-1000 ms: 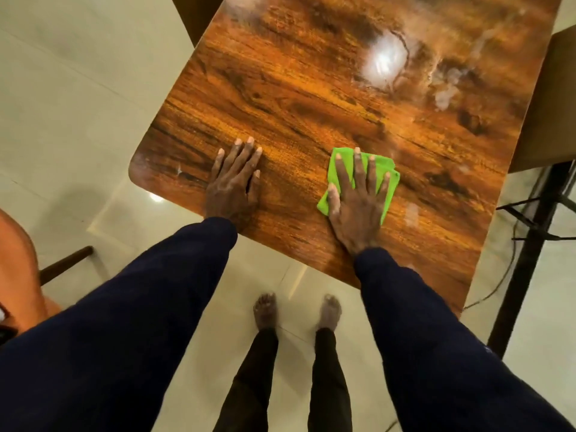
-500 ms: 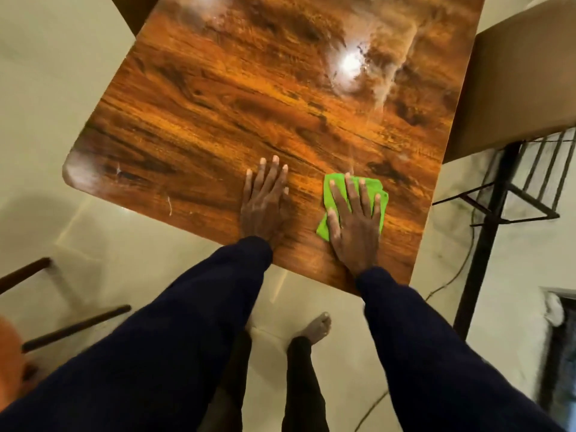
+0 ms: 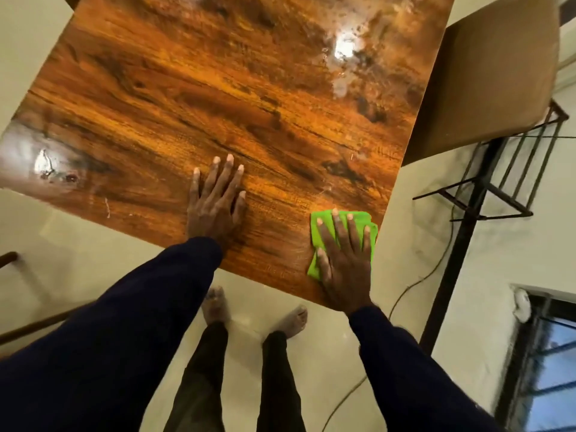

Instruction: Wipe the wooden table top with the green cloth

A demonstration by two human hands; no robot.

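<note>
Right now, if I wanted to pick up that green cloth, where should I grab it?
The cloth lies folded flat under the right hand, near the right edge of the table. Probably pinch the corner poking out beside the thumb, coming from the near-left, where nothing covers it.

1 head-worn wide-angle view, facing steeply down, close above table top [image 3: 202, 98].

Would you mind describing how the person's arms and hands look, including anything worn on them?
Both arms wear long dark navy sleeves: the left sleeve and the right sleeve end at the wrists. The left hand and right hand are bare: no gloves, rings or watch visible.
</note>
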